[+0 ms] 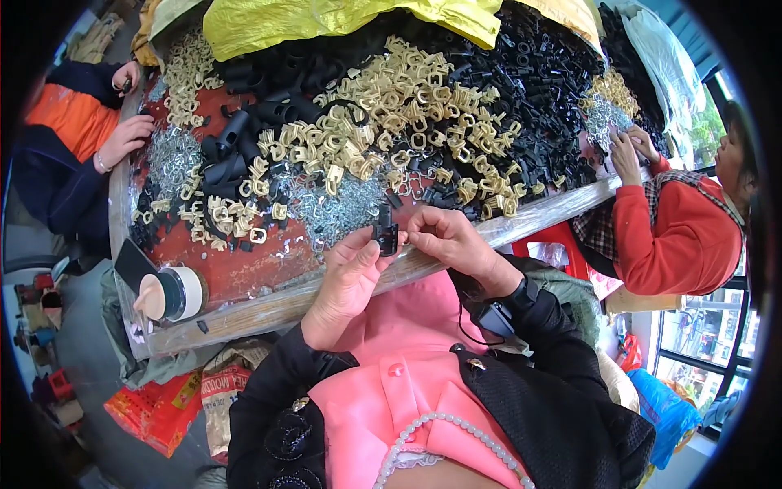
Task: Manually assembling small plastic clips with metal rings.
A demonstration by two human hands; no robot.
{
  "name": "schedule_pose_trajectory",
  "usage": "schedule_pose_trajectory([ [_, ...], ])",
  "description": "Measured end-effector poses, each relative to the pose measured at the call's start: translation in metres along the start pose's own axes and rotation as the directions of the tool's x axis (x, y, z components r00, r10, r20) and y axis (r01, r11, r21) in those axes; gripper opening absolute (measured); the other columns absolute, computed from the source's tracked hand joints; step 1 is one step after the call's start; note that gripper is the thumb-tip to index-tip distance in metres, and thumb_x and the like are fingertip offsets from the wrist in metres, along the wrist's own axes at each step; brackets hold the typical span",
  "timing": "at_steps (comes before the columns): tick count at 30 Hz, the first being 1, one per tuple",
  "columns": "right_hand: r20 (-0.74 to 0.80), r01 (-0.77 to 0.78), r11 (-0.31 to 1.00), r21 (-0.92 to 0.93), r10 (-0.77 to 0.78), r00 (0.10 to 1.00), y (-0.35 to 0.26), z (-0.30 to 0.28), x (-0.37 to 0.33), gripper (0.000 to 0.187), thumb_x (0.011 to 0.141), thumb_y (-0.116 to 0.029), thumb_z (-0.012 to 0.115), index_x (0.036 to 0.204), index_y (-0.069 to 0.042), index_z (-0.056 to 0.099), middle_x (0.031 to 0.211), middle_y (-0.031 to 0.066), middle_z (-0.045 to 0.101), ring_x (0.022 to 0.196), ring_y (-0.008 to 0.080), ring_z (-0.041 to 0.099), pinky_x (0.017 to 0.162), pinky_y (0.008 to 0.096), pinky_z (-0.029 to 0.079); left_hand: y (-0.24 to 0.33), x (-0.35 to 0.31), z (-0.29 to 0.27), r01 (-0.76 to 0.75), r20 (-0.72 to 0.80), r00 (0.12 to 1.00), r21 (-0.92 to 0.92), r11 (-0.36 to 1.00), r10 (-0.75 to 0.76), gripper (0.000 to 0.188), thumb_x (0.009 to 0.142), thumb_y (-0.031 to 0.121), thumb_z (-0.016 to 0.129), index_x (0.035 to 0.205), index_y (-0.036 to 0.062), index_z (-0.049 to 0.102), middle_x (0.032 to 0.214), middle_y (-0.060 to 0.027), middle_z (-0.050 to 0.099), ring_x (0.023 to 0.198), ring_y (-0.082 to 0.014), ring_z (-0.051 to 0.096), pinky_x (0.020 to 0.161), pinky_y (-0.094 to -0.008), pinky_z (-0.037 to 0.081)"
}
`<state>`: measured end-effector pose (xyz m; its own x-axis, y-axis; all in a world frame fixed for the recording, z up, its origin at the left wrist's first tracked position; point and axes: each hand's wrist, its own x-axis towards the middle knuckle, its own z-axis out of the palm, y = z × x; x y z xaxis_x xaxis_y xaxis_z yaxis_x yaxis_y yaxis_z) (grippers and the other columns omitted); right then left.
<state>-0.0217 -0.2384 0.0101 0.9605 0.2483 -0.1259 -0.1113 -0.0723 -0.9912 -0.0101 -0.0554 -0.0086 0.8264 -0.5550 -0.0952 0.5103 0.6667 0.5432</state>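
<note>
Near the table's front edge, my left hand (349, 279) is closed on a small black plastic part (386, 236), held upright between thumb and fingers. My right hand (456, 238) is beside it, thumb and forefinger pinched together close to the part's right side. Whatever is in that pinch is too small to make out. Just beyond my hands lies a heap of small silvery metal clips (338, 208). Cream-coloured plastic buckle-like pieces (407, 90) are piled behind it, and black plastic parts (529, 106) spread to the right.
The red tabletop (220, 281) has a wooden rim wrapped in film. A white jar (181, 293) and a dark flat panel (134, 265) stand at its left corner. Black tubular pieces (232, 138) lie farther back, below yellow sheeting (350, 24). Co-workers' hands (126, 140) are at both sides.
</note>
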Motion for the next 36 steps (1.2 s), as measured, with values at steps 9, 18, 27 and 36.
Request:
schedule_pose_trajectory([
  [9, -0.068, 0.216, 0.951, -0.223, -0.236, 0.969, -0.025, 0.001, -0.008, 0.008, 0.080, -0.010, 0.055, 0.079, -0.002, 0.051, 0.078, 0.0018, 0.050, 0.069, 0.0083, 0.045, 0.059, 0.0218, 0.036, 0.004, -0.006, 0.005, 0.140, -0.104, 0.985, -0.004, 0.990, -0.140, 0.025, 0.081, 0.013, 0.054, 0.104, 0.0020, 0.051, 0.097, -0.0108, 0.057, 0.086, -0.0191, 0.057, 0.074, -0.0269, 0.047],
  [18, 0.086, 0.503, 0.578, -0.643, -0.598, 0.797, -0.039, 0.012, -0.008, 0.016, 0.064, -0.001, 0.064, 0.076, -0.005, 0.054, 0.084, 0.0062, 0.049, 0.079, 0.0227, 0.047, 0.068, 0.0310, 0.036, 0.008, -0.010, 0.011, 0.276, -0.093, 0.957, -0.013, 0.961, -0.276, 0.026, 0.080, 0.015, 0.055, 0.103, 0.0009, 0.053, 0.090, -0.0081, 0.059, 0.075, -0.0167, 0.060, 0.066, -0.0221, 0.048],
  [27, 0.238, 0.566, 0.412, -0.714, -0.617, 0.750, -0.043, 0.009, -0.009, 0.018, 0.060, -0.001, 0.063, 0.075, -0.004, 0.053, 0.088, 0.0059, 0.049, 0.081, 0.0233, 0.047, 0.069, 0.0333, 0.035, 0.009, -0.010, 0.013, 0.278, -0.142, 0.953, 0.053, 0.959, -0.268, 0.028, 0.080, 0.017, 0.055, 0.101, -0.0014, 0.052, 0.086, -0.0081, 0.060, 0.073, -0.0155, 0.060, 0.063, -0.0211, 0.050],
  [36, 0.294, 0.541, 0.443, -0.715, -0.511, 0.808, -0.048, 0.005, -0.006, 0.018, 0.062, -0.004, 0.062, 0.077, -0.005, 0.052, 0.088, 0.0069, 0.048, 0.083, 0.0236, 0.046, 0.071, 0.0329, 0.034, 0.009, -0.008, 0.012, 0.308, -0.175, 0.941, 0.088, 0.947, -0.289, 0.025, 0.080, 0.011, 0.055, 0.101, -0.0027, 0.052, 0.085, -0.0100, 0.060, 0.073, -0.0163, 0.060, 0.064, -0.0222, 0.050],
])
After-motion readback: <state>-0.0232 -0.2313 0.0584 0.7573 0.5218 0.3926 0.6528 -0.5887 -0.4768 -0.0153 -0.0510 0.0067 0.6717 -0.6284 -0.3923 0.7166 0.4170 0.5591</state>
